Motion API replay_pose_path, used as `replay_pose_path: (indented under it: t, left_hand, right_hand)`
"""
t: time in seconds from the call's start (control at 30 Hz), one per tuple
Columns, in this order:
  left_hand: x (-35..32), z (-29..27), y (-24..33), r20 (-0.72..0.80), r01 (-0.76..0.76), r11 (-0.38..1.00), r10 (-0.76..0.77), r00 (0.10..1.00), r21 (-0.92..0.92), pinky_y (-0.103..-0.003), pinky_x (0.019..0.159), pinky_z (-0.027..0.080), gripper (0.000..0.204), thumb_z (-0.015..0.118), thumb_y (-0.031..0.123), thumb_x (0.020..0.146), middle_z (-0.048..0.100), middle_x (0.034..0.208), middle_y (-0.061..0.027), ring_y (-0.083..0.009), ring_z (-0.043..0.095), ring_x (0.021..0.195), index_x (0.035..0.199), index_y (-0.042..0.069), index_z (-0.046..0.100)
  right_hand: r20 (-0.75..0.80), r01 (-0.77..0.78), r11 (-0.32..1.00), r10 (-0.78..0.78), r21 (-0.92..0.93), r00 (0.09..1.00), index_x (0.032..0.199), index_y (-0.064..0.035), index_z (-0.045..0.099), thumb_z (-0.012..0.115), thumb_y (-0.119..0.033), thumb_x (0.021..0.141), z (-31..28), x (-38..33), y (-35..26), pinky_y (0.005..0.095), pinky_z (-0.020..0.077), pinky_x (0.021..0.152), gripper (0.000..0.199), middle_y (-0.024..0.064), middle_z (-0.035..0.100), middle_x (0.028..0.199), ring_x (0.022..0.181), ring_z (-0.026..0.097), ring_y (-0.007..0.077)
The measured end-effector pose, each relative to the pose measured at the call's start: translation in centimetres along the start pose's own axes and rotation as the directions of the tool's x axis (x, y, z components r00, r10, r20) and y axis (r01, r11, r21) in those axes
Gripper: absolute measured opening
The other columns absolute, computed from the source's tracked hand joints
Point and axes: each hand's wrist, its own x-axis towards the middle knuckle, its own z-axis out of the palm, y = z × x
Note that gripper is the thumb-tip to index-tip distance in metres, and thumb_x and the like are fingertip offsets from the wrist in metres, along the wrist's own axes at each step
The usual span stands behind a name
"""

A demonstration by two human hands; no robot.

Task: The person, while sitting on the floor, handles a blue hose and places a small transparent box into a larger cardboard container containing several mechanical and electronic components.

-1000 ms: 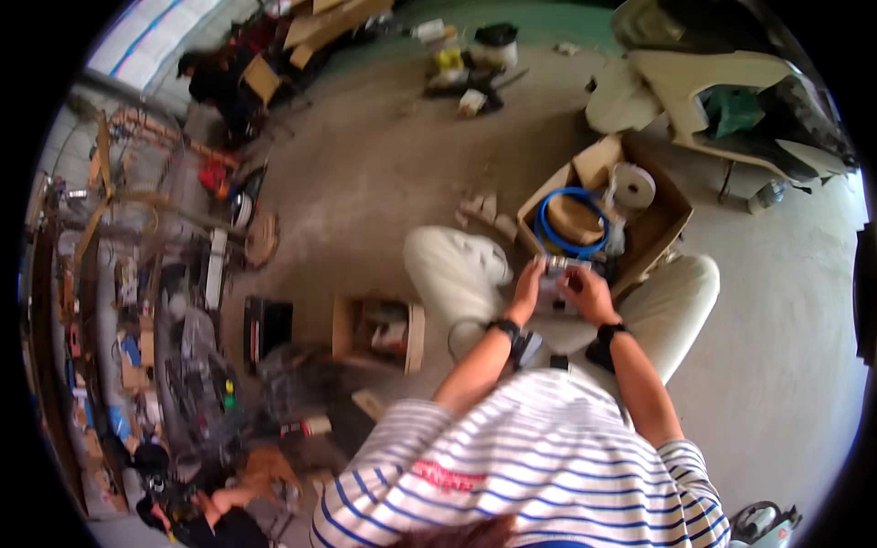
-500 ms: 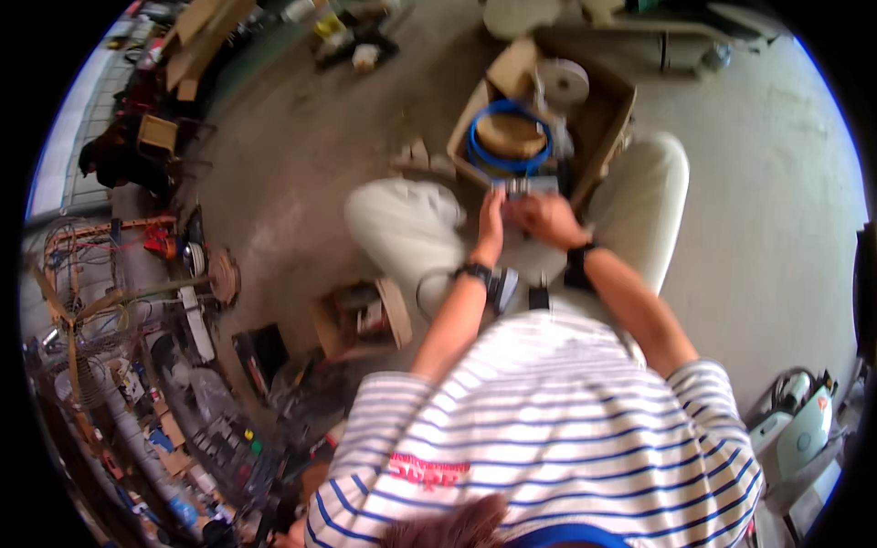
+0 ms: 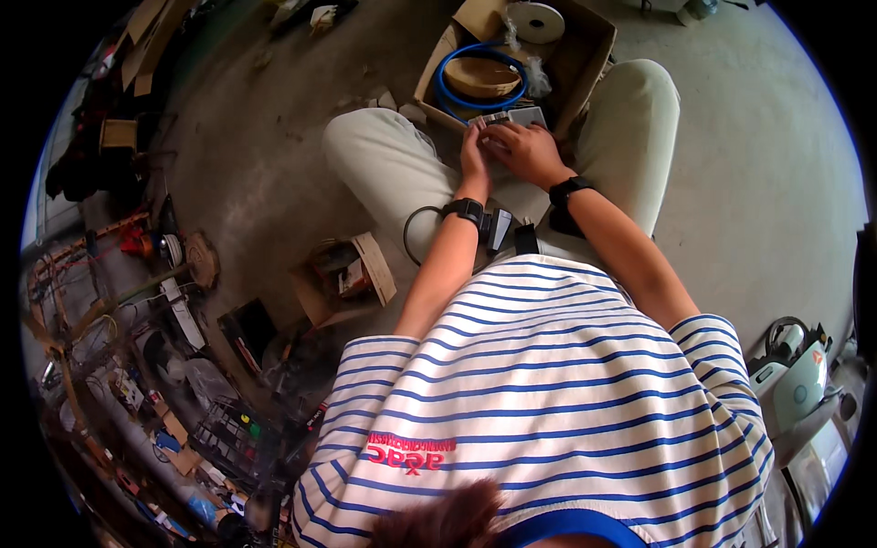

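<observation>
Between my knees, my left hand (image 3: 474,157) and my right hand (image 3: 530,152) are close together on a small grey boxy object (image 3: 527,117) with a darker ridged part. My left fingers close against its near left side. Curled over its near edge, my right fingers hide much of it. Its exact kind does not show. Just beyond stands an open cardboard box (image 3: 598,57), holding a coil of blue hose (image 3: 445,85), a round tan bowl-like piece (image 3: 480,79), a white spool (image 3: 534,23) and some clear plastic.
A smaller cardboard box (image 3: 375,268) stands by my left knee, with a dark flat panel (image 3: 248,331) nearby. Tools and clutter crowd the left side, around a fan with long blades (image 3: 68,342). A pale green machine (image 3: 801,382) is at the right. Wood scraps (image 3: 388,99) lie ahead.
The whole view has shifted, so my hands, knees and the boxes appear higher and slightly further left. Both hands remain on the grey object, and the picture is sharper.
</observation>
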Motion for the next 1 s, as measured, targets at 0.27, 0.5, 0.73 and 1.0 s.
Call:
replay_pose_path:
  t: [0.27, 0.5, 0.73, 1.0]
  left_hand:
    - [-0.6, -0.8, 1.1, 0.134, 0.093, 0.994, -0.086, 0.987, -0.049, -0.030, 0.076, 0.044, 0.026, 0.037, 0.030, 0.093, 0.057, 0.097, -0.0038, -0.0168, 0.056, 0.088, 0.105, 0.012, 0.052]
    - [-0.5, -0.3, 0.7, 0.162, 0.018, 1.000, -0.015, 0.987, -0.021, -0.028, 0.071, 0.043, 0.017, 0.040, 0.025, 0.093, 0.054, 0.087, 0.0004, -0.0139, 0.053, 0.082, 0.095, 0.013, 0.052]
    - [0.2, -0.3, 0.5, 0.234, -0.002, 0.991, 0.033, 0.972, -0.133, -0.025, 0.067, 0.041, 0.013, 0.041, 0.022, 0.092, 0.051, 0.082, 0.0017, -0.0118, 0.050, 0.075, 0.088, 0.013, 0.049]
    - [-1.0, 1.1, 1.1, 0.133, -0.061, 0.996, 0.070, 0.989, -0.070, -0.028, 0.071, 0.042, 0.013, 0.041, 0.022, 0.092, 0.048, 0.079, 0.0009, -0.0131, 0.049, 0.077, 0.085, 0.014, 0.048]
  right_hand:
    - [0.091, -0.012, 0.997, 0.005, 0.071, 0.996, 0.094, -0.0141, 0.061, 0.060, -0.023, 0.078, -1.2, -0.4, -0.2, 0.0354, 0.0455, 0.067, 0.018, 0.0037, 0.061, 0.087, 0.072, 0.060, 0.0238]
    - [0.106, -0.073, 0.996, 0.068, 0.051, 0.992, 0.101, -0.0137, 0.059, 0.057, -0.023, 0.080, -0.9, -0.9, 0.1, 0.0363, 0.0478, 0.065, 0.023, 0.0052, 0.062, 0.089, 0.072, 0.061, 0.0263]
    - [-0.013, -0.019, 0.996, 0.021, 0.087, 1.000, 0.096, -0.0135, 0.060, 0.055, -0.026, 0.082, -1.2, -0.2, -0.3, 0.0369, 0.0472, 0.060, 0.019, 0.0055, 0.062, 0.089, 0.064, 0.061, 0.0272]
    - [-0.040, -0.034, 0.993, 0.038, 0.110, 0.998, 0.084, -0.0098, 0.057, 0.056, -0.024, 0.080, -1.1, -0.1, 0.1, 0.0371, 0.0467, 0.056, 0.015, 0.0071, 0.061, 0.079, 0.062, 0.060, 0.0279]
